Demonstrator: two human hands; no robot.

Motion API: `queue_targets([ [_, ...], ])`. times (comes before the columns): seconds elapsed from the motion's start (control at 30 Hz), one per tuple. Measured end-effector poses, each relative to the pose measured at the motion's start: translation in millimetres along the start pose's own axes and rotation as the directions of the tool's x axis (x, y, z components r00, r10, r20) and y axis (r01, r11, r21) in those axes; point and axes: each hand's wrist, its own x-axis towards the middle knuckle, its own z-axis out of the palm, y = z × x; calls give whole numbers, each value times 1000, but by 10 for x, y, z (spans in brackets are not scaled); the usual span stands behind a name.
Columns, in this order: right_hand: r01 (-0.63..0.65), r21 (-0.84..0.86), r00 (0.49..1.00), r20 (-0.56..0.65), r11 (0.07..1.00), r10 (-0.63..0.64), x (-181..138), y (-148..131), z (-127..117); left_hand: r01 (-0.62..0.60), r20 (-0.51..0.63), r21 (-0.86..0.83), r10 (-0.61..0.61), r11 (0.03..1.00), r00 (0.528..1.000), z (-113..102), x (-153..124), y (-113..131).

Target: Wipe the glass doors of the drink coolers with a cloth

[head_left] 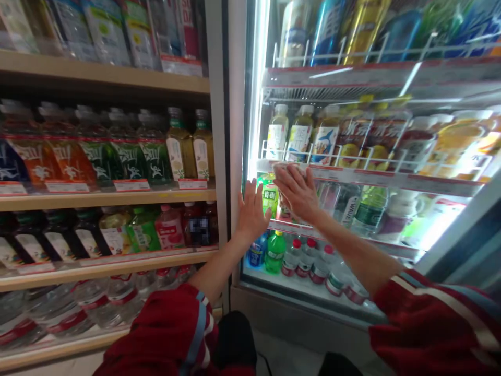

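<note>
A lit drinks cooler with a glass door [336,216] stands in front of me. My right hand [299,196] lies against the glass at the level of the middle shelf edge, fingers extended over a pale cloth [279,168]. Only the cloth's edges show around the fingers and under the palm. Lower and to the left, my left hand [252,215] rests on the door near its left frame, fingers spread and nothing in it. Behind the glass between the hands is a green-labelled bottle [269,195].
Left of the cooler stands a wooden shelf unit [109,197] with rows of bottled drinks. Inside the cooler, wire-fronted shelves [371,175] hold more bottles. Small bottles with red caps [309,256] stand at its bottom. My knee [237,339] is close below the door.
</note>
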Motion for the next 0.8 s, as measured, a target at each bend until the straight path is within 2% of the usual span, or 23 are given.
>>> queue_targets([
  [0.13,5,1,1000,11,1000,-5,-151,47,-33,-25,3,2,25,1000,1000,19,46,45],
  [0.27,-145,-51,986,-88,988,140,-84,285,-168,-38,-1,14,38,999,999,19,114,138],
  [0.33,-181,-61,978,-122,982,172,-89,346,-204,-51,-6,16,51,999,999,19,147,205],
  [0.47,-89,-44,987,-137,995,83,-294,252,-147,-99,-18,1,99,995,995,41,178,329],
  [0.57,16,-53,994,-106,998,-21,-470,151,-96,-131,-28,-22,131,991,991,69,186,381],
  [0.63,39,-72,996,-83,997,-45,-499,167,-111,-149,-42,-23,148,989,988,83,207,395],
  [0.7,-5,-96,995,-102,995,-5,-442,265,-171,-176,-72,-16,174,984,982,95,251,402],
  [0.8,-149,-141,975,-184,979,122,-283,479,-302,-211,-133,-10,208,977,969,118,352,418],
])
